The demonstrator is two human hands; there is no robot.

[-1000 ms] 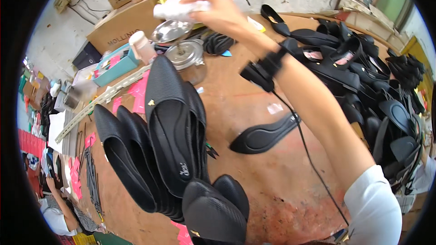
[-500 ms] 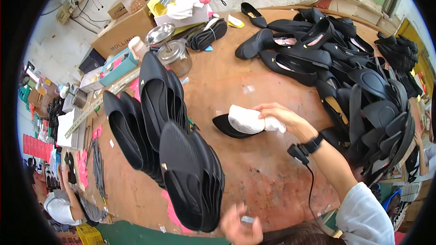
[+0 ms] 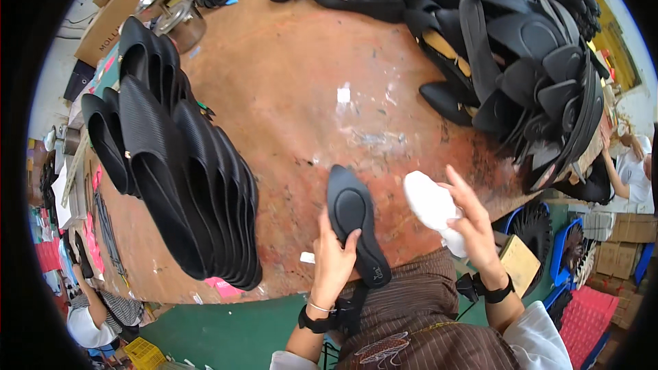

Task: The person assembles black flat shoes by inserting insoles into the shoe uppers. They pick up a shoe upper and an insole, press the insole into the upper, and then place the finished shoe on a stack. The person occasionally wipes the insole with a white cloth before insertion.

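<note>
Left hand (image 3: 334, 264) grips a black insole (image 3: 356, 223) at the bench's (image 3: 288, 96) near edge, fingers curled round its left side, thumb over its heel end. Right hand (image 3: 473, 229) clutches a white cloth (image 3: 432, 205) just beside it. Shoes (image 3: 185, 178) stack along the left edge, more shoes (image 3: 521, 62) pile far right.

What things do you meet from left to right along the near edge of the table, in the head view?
Row of black shoes → left hand → black insole → white cloth → right hand.
</note>
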